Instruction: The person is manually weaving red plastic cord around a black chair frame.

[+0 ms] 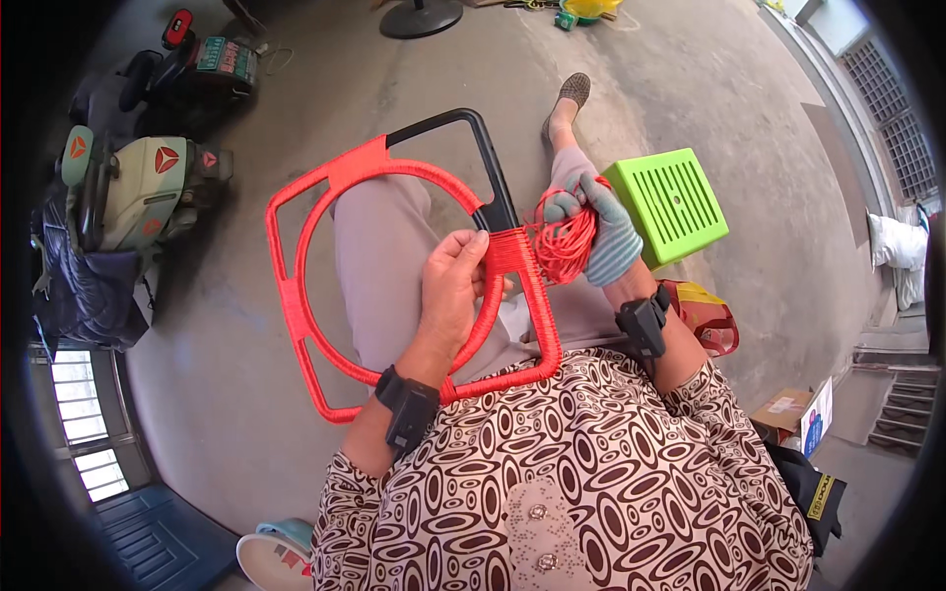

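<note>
A square frame with rounded corners and a ring inside it (pixel 284 236) rests across my lap. Red cord is wound tightly round most of it. Its far right corner (pixel 483 133) is bare black. My left hand (pixel 451 286), ungloved, pinches the frame with thumb and fingers where the red winding meets the black part. To the right, my right hand (pixel 613 236) wears a striped grey-blue glove and is closed round a loose bundle of red cord (pixel 564 246). The bundle hangs close beside the frame's right side. Some left fingertips are hidden behind the frame.
A green slatted plastic stool (pixel 675 207) stands right of my leg, with a red and yellow bag (pixel 705 317) nearer. Scooters (pixel 148 182) are parked at left. A round black stand base (pixel 421 18) stands far ahead. Cardboard boxes (pixel 783 409) lie at lower right.
</note>
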### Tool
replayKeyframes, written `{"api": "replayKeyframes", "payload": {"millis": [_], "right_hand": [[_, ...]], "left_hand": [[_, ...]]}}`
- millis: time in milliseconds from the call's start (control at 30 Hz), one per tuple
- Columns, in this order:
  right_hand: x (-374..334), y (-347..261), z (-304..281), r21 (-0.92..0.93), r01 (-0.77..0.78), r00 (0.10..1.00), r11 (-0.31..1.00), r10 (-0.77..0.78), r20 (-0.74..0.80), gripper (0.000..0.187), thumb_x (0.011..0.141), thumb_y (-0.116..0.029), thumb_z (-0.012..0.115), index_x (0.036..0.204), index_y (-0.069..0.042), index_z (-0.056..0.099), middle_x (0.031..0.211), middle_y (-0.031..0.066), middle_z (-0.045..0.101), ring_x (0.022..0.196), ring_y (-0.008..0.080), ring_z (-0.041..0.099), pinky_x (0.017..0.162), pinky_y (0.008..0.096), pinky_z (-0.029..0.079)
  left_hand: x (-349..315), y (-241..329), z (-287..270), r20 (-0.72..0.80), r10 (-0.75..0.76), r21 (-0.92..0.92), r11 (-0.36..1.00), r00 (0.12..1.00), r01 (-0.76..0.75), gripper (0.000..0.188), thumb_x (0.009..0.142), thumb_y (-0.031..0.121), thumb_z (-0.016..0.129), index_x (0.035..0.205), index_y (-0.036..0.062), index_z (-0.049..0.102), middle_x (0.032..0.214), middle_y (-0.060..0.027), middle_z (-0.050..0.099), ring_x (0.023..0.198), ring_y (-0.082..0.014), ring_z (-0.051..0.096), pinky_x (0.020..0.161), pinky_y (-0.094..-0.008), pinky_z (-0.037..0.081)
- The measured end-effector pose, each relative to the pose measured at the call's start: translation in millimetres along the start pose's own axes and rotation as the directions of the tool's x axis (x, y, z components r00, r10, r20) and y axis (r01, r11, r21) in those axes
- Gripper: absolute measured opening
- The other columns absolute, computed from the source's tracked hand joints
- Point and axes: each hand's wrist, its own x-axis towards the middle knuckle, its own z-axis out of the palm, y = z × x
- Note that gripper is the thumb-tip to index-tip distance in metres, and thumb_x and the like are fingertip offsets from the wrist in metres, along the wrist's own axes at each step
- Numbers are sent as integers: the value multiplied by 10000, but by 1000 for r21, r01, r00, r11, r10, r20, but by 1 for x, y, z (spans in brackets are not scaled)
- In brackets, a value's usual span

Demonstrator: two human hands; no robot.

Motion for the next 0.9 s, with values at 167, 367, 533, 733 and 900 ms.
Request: {"api": "replayKeyframes", "payload": {"millis": [167,367,533,733,900], "right_hand": [[-2,0,-12,-42,-203,976,978,206,77,261,873,-230,612,718,-118,434,601,-8,372,568,154,428,533,261,414],[2,-18,-44,-139,-249,965,958,257,43,260,885,-288,606,905,-44,521,753,51,516,642,179,526,584,316,490],[-10,-61,-111,-12,-11,958,1000,7,-287,308,885,-362,609,905,-62,542,697,4,489,626,147,473,589,259,443],[-72,-194,-309,-240,173,609,955,-295,-736,347,938,-400,456,844,-73,520,857,82,588,826,265,557,780,466,478],[-76,-189,-257,-314,189,696,930,-353,-626,215,908,-288,526,966,-82,547,954,109,597,853,284,574,820,448,487]], "left_hand": [[3,-3,-2,26,-47,-95,994,999,50,122,921,186,556,931,66,534,804,-66,628,630,-156,621,524,-309,540],[-5,12,-2,28,-86,-14,996,996,87,108,913,183,564,912,76,546,797,-51,626,647,-143,618,526,-301,528],[-19,34,-17,-6,-30,-22,999,1000,30,95,911,175,563,887,83,556,790,-45,642,612,-136,610,502,-271,497],[-29,5,-28,-16,-97,-103,990,995,95,110,921,167,546,881,66,560,783,-56,649,590,-136,609,500,-265,501],[-21,8,-22,-29,-77,-93,993,997,74,105,912,152,564,885,51,559,769,-64,638,588,-140,605,508,-275,512]]}}
